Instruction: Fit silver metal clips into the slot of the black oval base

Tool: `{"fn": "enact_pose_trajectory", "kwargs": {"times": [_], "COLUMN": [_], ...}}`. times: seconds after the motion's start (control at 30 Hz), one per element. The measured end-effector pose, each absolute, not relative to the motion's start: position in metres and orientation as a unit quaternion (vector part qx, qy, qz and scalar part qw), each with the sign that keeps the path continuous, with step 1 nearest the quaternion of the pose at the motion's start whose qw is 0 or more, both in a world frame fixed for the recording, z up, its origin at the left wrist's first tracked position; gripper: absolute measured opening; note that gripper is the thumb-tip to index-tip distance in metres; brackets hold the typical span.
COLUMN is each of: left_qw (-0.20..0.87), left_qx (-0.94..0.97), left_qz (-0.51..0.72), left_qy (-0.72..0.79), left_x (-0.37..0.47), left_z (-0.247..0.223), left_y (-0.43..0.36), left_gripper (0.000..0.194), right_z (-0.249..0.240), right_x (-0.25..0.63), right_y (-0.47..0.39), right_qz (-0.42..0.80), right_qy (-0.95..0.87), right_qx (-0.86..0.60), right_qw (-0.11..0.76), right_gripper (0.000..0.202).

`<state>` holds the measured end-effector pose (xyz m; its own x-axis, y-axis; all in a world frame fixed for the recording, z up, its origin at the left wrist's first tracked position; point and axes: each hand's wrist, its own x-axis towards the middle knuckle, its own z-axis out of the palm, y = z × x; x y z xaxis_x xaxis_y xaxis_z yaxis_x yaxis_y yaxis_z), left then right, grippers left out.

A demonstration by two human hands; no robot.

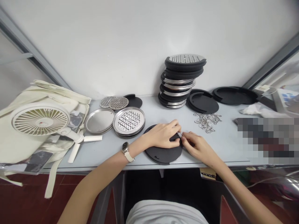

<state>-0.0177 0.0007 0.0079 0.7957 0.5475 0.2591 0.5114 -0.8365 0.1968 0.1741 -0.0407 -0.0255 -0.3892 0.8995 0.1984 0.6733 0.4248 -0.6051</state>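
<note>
A round black plate [161,154] lies flat near the table's front edge. My left hand [164,134] rests over its upper part, fingers bent and pressing on it; whether something is under the fingers is hidden. At the plate's right edge my right hand [195,144] pinches a small metal ring [179,134] between thumb and finger, close to my left fingertips. A loose pile of metal rings [206,121] lies behind and to the right of my right hand. Left of the plate sits a stack of discs topped by a perforated metal grater [129,120].
A tall leaning stack of black and metal discs [178,84] stands at the back. Black trays [203,102] lie right of it, plain metal discs [99,120] at the left. A white fan [40,119] rests on a pale bag [14,143] at far left.
</note>
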Motion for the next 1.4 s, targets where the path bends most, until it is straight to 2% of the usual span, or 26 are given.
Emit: {"fn": "enact_pose_trajectory", "kwargs": {"times": [0.67, 0.97, 1.4], "left_qw": [0.060, 0.064, 0.075], "left_qx": [0.955, 0.947, 0.944], "left_qz": [0.152, 0.163, 0.154], "left_qy": [0.246, 0.270, 0.282], "left_x": [-0.0189, -0.0179, -0.0174], "left_z": [0.0047, 0.0068, 0.0069], "left_y": [0.0027, 0.0020, 0.0023], "left_gripper": [0.015, 0.022, 0.019], "right_z": [-0.0238, -0.0276, -0.0252], "right_x": [0.1719, 0.1721, 0.1724], "right_y": [-0.0446, -0.0418, -0.0428], "right_qz": [0.201, 0.185, 0.200], "right_qy": [-0.815, -0.809, -0.809], "right_qx": [-0.476, -0.496, -0.490], "right_qw": [0.262, 0.258, 0.254], "right_gripper": [0.030, 0.029, 0.024]}}
